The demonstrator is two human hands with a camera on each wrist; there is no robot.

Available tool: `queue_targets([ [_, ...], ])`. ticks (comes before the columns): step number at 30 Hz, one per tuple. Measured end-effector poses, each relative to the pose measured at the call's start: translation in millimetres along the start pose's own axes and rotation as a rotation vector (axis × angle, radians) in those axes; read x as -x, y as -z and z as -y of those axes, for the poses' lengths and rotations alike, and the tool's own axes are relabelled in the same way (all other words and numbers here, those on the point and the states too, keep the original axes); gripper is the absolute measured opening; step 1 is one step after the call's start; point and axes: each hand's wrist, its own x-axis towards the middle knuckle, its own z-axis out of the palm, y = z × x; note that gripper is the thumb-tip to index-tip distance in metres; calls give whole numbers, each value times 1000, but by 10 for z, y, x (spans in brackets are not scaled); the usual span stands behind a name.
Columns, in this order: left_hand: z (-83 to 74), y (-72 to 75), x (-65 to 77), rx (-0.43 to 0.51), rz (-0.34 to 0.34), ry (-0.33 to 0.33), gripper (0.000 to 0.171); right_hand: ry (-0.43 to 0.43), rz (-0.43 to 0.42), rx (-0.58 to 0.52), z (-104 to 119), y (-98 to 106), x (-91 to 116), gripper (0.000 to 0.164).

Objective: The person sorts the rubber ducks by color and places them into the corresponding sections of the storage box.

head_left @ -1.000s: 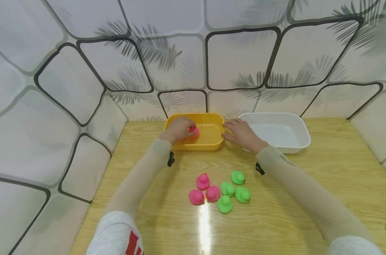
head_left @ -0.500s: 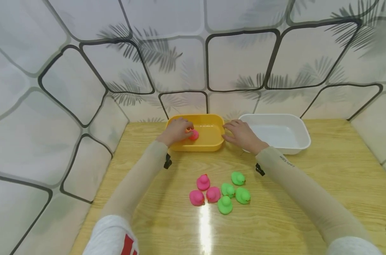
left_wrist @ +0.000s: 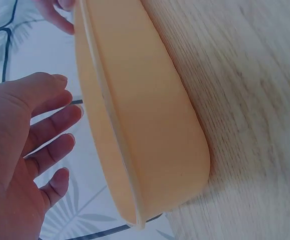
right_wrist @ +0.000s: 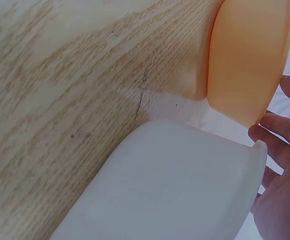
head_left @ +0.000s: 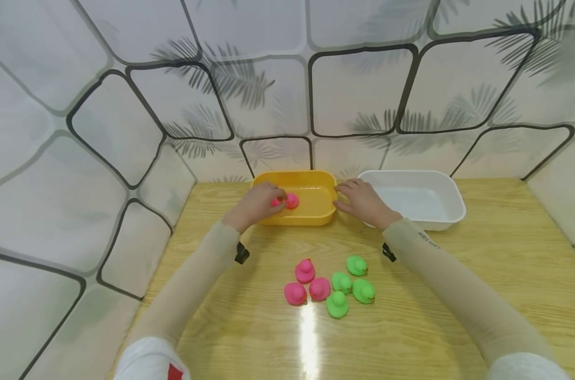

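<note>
My left hand (head_left: pixel 258 203) hovers over the left end of the yellow plastic basin (head_left: pixel 311 219), fingers loosely bent. In the left wrist view its fingers (left_wrist: pixel 59 122) show nothing between them, apart from the basin's rim. Inside the basin, a pink rubber duck (head_left: pixel 292 200) sits beside my fingertips, with another pink shape partly hidden behind them. My right hand (head_left: pixel 362 201) rests its fingertips against the basin's right rim; the right wrist view shows this contact at the yellow wall (right_wrist: pixel 250 60).
A white basin (head_left: pixel 441 224) stands just right of the yellow one, under my right hand. Nearer on the wooden table (head_left: pixel 240 327) lie several green rubber ducks (head_left: pixel 337 305) and 3 pink ones (head_left: pixel 295 293). A patterned wall (head_left: pixel 358 89) rises behind.
My left hand has drawn left and slightly towards me, away from the pink duck, which now shows more fully in the yellow basin. The right hand has stayed at the rim.
</note>
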Motion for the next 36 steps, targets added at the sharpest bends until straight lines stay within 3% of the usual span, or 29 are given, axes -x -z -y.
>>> queue_targets([
  [12, -262, -103, 241, 13, -67, -142, 18, 15, -12, 9, -17, -12, 9, 49],
  [20, -418, -212, 451, 47, -65, -165, 21, 17, -14, 11, -20, -20, -4, 50],
  [30, -528, -368, 720, 108, 2, -162, 29, 9, 2, 4, -49, -39, -16, 50],
  [36, -603, -456, 850, 128, 18, -196, 30, 3, 15, -1, -39, -26, -13, 50],
])
